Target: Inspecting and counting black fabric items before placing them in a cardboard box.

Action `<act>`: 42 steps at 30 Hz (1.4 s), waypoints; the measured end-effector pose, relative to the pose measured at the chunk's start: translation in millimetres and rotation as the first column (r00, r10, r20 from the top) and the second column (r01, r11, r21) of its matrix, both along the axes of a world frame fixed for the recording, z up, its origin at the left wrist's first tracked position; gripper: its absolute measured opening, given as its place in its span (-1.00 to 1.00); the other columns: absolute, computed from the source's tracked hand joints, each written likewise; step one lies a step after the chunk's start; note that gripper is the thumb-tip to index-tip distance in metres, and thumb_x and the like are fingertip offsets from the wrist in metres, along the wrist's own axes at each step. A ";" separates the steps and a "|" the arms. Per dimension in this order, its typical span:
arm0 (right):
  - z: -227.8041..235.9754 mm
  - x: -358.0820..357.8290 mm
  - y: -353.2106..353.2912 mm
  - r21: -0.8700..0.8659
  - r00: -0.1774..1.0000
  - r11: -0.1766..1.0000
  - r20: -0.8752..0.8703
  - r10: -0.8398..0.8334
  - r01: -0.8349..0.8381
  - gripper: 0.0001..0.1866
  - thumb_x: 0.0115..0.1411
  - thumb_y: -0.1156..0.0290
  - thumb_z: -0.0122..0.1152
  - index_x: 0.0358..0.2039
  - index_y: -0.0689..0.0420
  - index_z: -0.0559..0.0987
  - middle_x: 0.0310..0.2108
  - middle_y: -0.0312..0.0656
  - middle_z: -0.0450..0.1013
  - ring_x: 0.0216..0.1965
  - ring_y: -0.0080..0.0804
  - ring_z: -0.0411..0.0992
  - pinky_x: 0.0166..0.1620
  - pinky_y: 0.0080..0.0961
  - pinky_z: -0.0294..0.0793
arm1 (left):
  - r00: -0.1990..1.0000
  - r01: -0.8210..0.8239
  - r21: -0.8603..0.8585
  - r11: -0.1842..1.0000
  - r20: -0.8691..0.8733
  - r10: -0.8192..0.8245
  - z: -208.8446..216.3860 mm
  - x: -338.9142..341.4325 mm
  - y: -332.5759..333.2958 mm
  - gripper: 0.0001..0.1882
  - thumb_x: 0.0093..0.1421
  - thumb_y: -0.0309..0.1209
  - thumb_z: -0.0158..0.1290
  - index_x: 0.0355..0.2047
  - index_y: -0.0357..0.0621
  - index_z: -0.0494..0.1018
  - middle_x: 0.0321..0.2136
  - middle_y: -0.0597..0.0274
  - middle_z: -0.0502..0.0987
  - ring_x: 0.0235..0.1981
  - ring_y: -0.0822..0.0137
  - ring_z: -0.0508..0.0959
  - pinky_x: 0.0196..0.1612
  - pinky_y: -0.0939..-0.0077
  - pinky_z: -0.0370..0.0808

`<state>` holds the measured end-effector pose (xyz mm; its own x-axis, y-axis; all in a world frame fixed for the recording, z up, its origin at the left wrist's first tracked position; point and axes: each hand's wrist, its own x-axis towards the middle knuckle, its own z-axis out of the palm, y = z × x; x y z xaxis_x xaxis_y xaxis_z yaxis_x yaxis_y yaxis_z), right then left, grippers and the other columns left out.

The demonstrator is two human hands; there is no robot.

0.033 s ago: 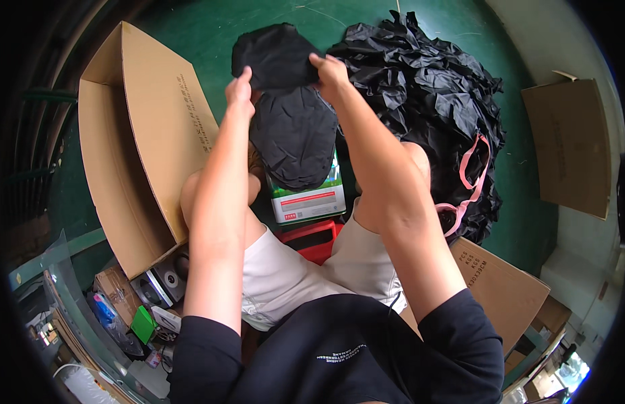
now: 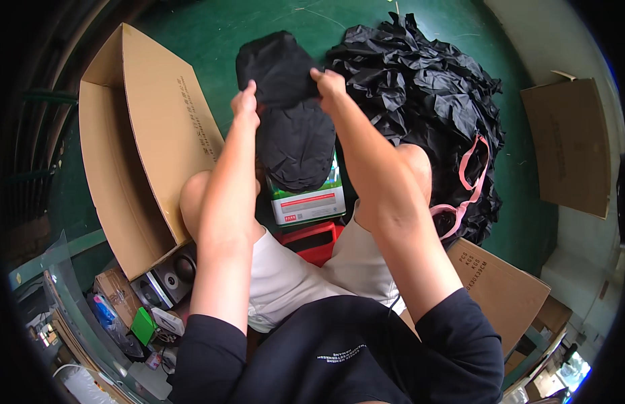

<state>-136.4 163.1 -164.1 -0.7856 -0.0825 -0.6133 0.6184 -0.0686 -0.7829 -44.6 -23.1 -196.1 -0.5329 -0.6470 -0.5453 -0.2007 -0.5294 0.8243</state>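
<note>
A black cloth piece point(image 2: 277, 66) stretches between two pinching hands.
Left hand point(image 2: 245, 106) grips its near-left corner, right hand point(image 2: 331, 89) its right edge; most of it lies beyond them. The other folded black cloth point(image 2: 297, 145), long axis running away from the body, sits bodyward on the box point(image 2: 307, 206); the loose heap point(image 2: 423, 87) is nearer the right hand.

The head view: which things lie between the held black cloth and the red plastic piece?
In the head view, going down from the held cloth to the red piece: first the lower cloth, then the green-and-white box under it.
</note>
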 end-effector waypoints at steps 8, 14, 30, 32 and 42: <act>-107.5 135.3 61.6 0.353 0.982 0.916 0.087 0.170 -0.190 -0.52 0.22 0.17 0.25 0.05 0.21 0.52 -0.29 -0.10 0.56 -0.52 -0.30 0.48 -0.54 -0.39 0.45 | 0.927 -0.058 -0.304 0.951 0.338 0.165 -92.6 108.8 90.4 -0.50 0.31 -0.11 0.03 -0.30 -0.46 0.55 -0.30 -0.13 0.60 -0.30 0.08 0.57 -0.13 0.32 0.46; -110.2 159.4 72.4 0.580 0.998 0.814 -0.024 0.058 -0.033 -0.69 0.21 0.20 0.22 -0.33 0.23 0.64 -0.41 0.00 0.58 -0.48 -0.18 0.58 -0.45 -0.33 0.51 | 0.763 0.263 -0.481 0.836 0.634 0.125 -79.0 131.6 114.7 -0.46 0.31 -0.07 -0.08 -0.30 -0.41 0.58 -0.28 -0.22 0.59 -0.16 -0.15 0.57 -0.07 0.10 0.47; -82.9 186.9 94.9 0.531 0.926 0.780 0.342 0.161 -0.332 -0.81 0.09 0.44 0.13 -0.53 0.30 0.61 -0.63 -0.13 0.54 -0.65 -0.29 0.54 -0.45 -0.42 0.53 | 0.643 0.454 -0.238 0.859 0.754 -0.131 -50.3 167.8 145.8 -0.57 0.16 -0.09 0.13 -0.34 -0.30 0.59 -0.22 -0.23 0.58 -0.14 -0.06 0.60 -0.07 0.19 0.50; -79.5 189.0 93.1 0.548 0.922 0.756 0.336 0.193 -0.358 -0.81 0.06 0.47 0.10 -0.55 0.31 0.61 -0.63 -0.12 0.54 -0.62 -0.28 0.55 -0.43 -0.41 0.54 | 0.626 0.439 -0.188 0.879 0.766 -0.149 -57.0 173.1 144.4 -0.58 0.16 -0.09 0.14 -0.33 -0.28 0.60 -0.22 -0.19 0.59 -0.13 -0.04 0.60 -0.07 0.20 0.50; -82.4 188.3 99.8 0.610 0.890 0.653 0.371 0.265 -0.449 -0.73 0.11 0.32 0.19 -0.21 0.15 0.66 -0.13 -0.05 0.58 -0.09 -0.15 0.57 -0.04 -0.31 0.55 | 0.626 0.590 -0.604 0.536 0.761 0.170 -13.1 164.9 193.8 -0.18 -0.10 -0.38 0.34 0.16 -0.10 0.18 0.16 0.03 0.26 0.17 -0.07 0.31 0.18 0.18 0.30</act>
